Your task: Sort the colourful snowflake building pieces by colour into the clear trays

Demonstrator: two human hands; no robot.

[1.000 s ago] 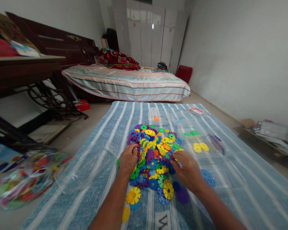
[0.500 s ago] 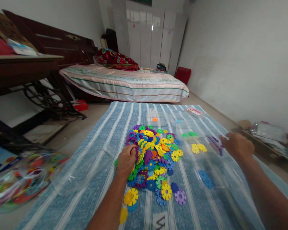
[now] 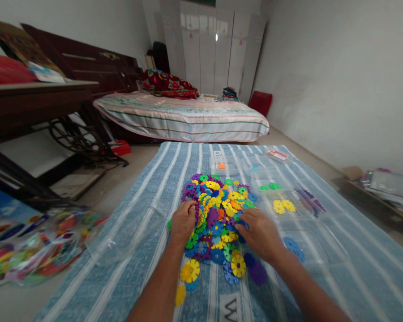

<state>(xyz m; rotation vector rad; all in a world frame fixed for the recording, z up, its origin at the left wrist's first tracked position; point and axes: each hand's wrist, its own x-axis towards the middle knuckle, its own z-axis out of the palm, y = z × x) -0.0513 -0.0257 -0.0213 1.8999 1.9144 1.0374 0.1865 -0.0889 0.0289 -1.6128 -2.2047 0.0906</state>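
A heap of colourful notched plastic discs (image 3: 218, 228) lies on the striped cloth between my hands. At its left edge, my left hand (image 3: 184, 220) is closed, with a purple notched disc (image 3: 197, 208) at its fingertips. My right hand (image 3: 259, 230) reaches into the right side of the heap, thumb and forefinger apart beside blue discs. Clear plastic boxes hold sorted pieces: yellow discs (image 3: 284, 206), green discs (image 3: 269, 186), a blue disc (image 3: 293, 249), an orange disc (image 3: 221, 166) and purple pieces (image 3: 311, 201). My right palm and some fingertips are hidden.
A clear plastic bag or lid (image 3: 121, 241) lies on the cloth at left. Beyond the left edge sits a bag of colourful toys (image 3: 50, 250). A red-and-white packet (image 3: 277, 154) rests at the far right corner. A bed (image 3: 184, 116) stands behind.
My right hand has moved left from the purple pieces in their box to the heap. My left hand stays at the heap's left edge. The view has shifted slightly.
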